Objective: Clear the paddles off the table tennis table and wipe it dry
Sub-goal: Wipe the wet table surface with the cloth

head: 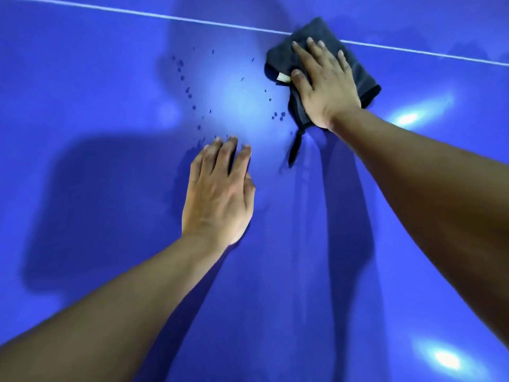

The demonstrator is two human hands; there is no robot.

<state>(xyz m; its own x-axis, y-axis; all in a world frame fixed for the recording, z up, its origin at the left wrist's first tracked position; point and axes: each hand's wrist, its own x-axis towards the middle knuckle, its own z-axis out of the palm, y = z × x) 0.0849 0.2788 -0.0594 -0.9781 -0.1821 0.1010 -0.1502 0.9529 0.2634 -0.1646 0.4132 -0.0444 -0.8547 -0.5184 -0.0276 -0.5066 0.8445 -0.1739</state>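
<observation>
Head view, looking down on blue table (96,92), both bare forearms reaching forward. Right hand (325,86) lies palm-down on a dark folded cloth (278,59) and presses it to the table. Its fingers (303,55) are straight and spread wide, with the thumb out to the left, so there is no grip around the cloth. Cloth sits upper right of centre, and its far corner overlaps the white line (192,19) that runs across the table top. Small pale tag (283,77) shows at the cloth's left edge, just beside the thumb. Thin dark loop (296,147) trails from the cloth's near corner onto the table.

Left hand (217,199) is nearer the camera and left of the cloth, well apart from it. It is palm-down, holding nothing, fingers (225,155) straight and close together. Cannot tell if the palm fully touches the table.

Water droplets (278,116) are scattered on the table between the two hands and out to the left of the cloth. Some lie just ahead of the left fingertips. Faint streaks run on the table under the right forearm. Bright glare spots (405,118) on the right side. Dark shadows of the arms and body fall across the table.
</observation>
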